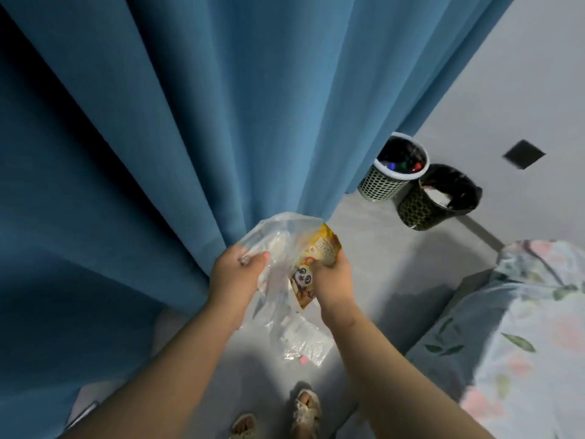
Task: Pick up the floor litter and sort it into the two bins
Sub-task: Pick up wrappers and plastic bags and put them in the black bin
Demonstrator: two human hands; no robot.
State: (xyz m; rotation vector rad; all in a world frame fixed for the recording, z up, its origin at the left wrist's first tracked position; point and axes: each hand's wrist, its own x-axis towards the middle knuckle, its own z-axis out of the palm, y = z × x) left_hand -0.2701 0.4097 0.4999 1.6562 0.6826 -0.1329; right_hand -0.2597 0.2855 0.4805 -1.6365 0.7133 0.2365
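My left hand (235, 274) pinches the edge of a clear plastic bag (278, 248) held up in front of me. My right hand (334, 278) grips a yellow snack wrapper (318, 258) with a panda face, pressed against the bag. More clear plastic (304, 340) hangs or lies below the hands. Two bins stand by the wall at the upper right: a white mesh bin (384, 182) with a black liner and coloured items inside, and a dark patterned bin (418, 207) with white paper inside.
A blue curtain (190, 122) fills the left and top. A bed with floral bedding (522, 327) stands at the right. My feet in sandals (304, 410) are on the grey floor (395, 274). A dark wall socket (524, 153) is beyond the bins.
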